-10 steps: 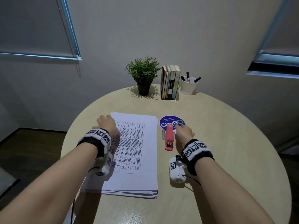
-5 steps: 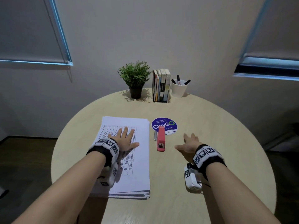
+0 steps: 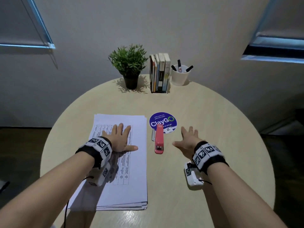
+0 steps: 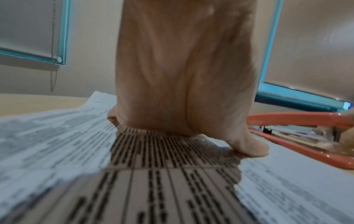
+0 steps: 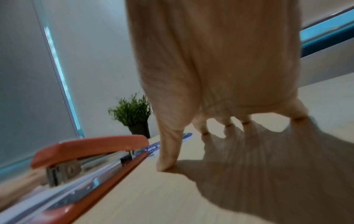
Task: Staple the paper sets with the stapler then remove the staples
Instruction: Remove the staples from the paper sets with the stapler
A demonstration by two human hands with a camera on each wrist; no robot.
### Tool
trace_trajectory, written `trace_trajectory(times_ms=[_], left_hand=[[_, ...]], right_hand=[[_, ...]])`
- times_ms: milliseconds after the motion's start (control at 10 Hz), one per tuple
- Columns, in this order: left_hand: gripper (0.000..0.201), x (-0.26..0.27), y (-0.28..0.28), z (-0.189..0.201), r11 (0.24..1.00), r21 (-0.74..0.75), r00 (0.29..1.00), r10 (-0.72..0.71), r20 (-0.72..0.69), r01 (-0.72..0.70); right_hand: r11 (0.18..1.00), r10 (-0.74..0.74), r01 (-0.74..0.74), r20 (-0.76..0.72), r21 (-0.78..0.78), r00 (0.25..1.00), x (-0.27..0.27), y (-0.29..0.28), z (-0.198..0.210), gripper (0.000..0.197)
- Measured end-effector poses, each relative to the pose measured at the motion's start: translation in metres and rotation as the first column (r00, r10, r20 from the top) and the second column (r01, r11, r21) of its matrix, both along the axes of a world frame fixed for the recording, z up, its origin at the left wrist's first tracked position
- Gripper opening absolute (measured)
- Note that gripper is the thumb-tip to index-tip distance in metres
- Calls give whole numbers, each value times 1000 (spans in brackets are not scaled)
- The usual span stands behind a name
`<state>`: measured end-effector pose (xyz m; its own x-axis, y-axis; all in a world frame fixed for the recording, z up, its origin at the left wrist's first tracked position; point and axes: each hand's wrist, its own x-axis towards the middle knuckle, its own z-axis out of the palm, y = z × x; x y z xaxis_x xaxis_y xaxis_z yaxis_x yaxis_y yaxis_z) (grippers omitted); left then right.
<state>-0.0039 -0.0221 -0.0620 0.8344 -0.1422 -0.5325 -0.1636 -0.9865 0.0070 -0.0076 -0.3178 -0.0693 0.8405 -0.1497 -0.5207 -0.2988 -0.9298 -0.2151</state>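
A stack of printed paper sets point(image 3: 136, 162) point(image 4: 76, 166) lies on the left of the round table point(image 3: 213, 120). My left hand point(image 3: 117, 137) point(image 4: 182, 91) rests flat on the top sheet, fingers spread and straight. A coral-pink stapler point(image 3: 159, 140) point(image 4: 306, 136) point(image 5: 86, 159) lies between the hands, pointing away from me, its far end over a blue round sticker point(image 3: 162, 121). A small grey metal tool point(image 3: 153, 134) lies along the stapler's left side. My right hand point(image 3: 187, 139) point(image 5: 220, 75) is flat and open just right of the stapler, fingertips on the table, holding nothing.
At the table's far edge stand a potted plant point(image 3: 129, 66) point(image 5: 134, 113), a row of books point(image 3: 159, 73) and a white cup of markers point(image 3: 180, 74). Window blinds hang at upper left and upper right. Bare tabletop stretches right of my right hand.
My right hand let go of the stapler and moved right, spreading flat on the table. My left hand slid from the stack's left edge onto the sheet and flattened out.
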Motion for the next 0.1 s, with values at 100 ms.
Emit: trace_trajectory(times_ms=[100], left_hand=[[91,7,-7,15,1000,-17,996,19,87,-17]], right_hand=[[998,-54,54,31,17,998,1,1,18,85]])
